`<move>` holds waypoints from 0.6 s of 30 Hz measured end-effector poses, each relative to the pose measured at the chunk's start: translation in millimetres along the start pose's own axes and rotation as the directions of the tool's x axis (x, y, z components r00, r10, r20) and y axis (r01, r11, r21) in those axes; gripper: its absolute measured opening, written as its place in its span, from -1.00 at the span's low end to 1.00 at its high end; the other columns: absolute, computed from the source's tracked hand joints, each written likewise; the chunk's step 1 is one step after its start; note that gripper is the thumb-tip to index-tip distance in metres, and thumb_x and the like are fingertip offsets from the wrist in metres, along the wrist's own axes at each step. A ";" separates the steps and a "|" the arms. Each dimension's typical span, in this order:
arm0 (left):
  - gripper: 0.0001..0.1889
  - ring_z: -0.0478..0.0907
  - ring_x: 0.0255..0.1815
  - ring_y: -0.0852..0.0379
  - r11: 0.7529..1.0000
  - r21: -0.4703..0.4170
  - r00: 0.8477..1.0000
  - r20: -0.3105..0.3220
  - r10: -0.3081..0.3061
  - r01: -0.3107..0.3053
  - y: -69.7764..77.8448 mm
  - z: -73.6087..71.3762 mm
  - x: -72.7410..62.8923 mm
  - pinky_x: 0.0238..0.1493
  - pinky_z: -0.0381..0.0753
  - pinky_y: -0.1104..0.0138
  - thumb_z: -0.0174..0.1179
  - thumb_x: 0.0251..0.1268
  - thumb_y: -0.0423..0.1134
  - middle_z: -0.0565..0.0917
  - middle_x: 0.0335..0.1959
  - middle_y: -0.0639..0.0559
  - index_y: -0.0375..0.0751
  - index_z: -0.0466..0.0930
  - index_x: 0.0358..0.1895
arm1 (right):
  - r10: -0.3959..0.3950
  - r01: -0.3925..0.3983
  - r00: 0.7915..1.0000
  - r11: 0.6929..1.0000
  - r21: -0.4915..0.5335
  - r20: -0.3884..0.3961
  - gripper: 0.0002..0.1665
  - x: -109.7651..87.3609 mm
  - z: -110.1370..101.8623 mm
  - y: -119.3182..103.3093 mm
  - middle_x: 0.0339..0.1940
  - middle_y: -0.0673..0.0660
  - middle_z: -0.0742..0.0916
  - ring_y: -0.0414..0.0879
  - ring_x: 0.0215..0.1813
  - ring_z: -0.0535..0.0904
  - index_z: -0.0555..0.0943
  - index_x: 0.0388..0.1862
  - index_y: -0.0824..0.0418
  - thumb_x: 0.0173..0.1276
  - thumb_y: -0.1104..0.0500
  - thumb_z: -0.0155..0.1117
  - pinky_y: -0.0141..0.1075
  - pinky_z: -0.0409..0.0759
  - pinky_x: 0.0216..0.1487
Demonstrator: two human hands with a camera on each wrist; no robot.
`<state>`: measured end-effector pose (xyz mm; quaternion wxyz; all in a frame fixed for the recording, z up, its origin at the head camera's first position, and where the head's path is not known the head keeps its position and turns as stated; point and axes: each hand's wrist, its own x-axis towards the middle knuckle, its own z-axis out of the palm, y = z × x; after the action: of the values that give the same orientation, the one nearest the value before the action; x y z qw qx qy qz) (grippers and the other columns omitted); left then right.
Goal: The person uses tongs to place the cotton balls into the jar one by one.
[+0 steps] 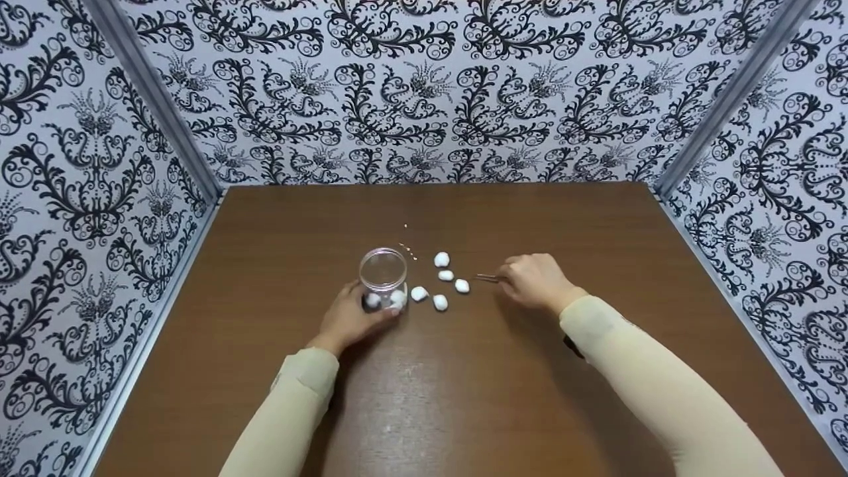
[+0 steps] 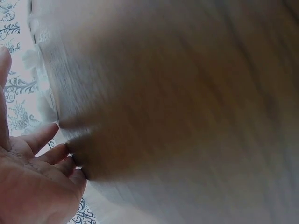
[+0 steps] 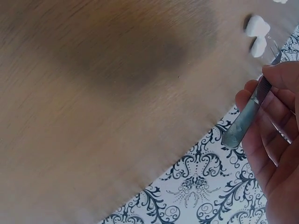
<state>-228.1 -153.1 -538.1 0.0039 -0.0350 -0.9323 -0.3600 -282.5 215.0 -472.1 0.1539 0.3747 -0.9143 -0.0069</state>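
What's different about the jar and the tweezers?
The jar is wide and round, but the tweezers are long and thin. You can see through the jar, but the tweezers' handle is solid. The jar has cotton balls inside, while the tweezers' tips hold none. Both are held: the jar by the left hand, the tweezers by the right hand.

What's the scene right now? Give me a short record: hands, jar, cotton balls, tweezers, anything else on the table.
Left hand: holds the clear jar
Jar: open top, some cotton balls inside, exact count unclear
Right hand: pinches the tweezers
Tweezers: tips apart from the nearest loose ball
Loose balls: five, between jar and tweezers
Table: brown, small white specks beyond the jar
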 end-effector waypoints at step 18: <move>-0.10 0.34 0.37 -0.21 1.000 0.005 1.000 -0.002 -0.001 0.001 3.7 -1.4 -1.4 0.30 0.33 -0.04 0.45 0.03 0.23 0.37 0.40 -0.25 -0.23 0.43 0.39 | 0.026 -0.026 0.998 1.000 -0.001 0.058 -0.90 0.2 5.6 -1.8 -0.50 0.00 0.66 -0.06 -0.56 0.55 0.73 -0.36 0.14 0.22 0.13 0.40 -0.07 0.55 -0.57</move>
<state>-226.5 -151.3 -534.7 0.0049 -0.0342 -0.9331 -0.3578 -283.0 212.9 -477.6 0.1272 0.3624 -0.9231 -0.0159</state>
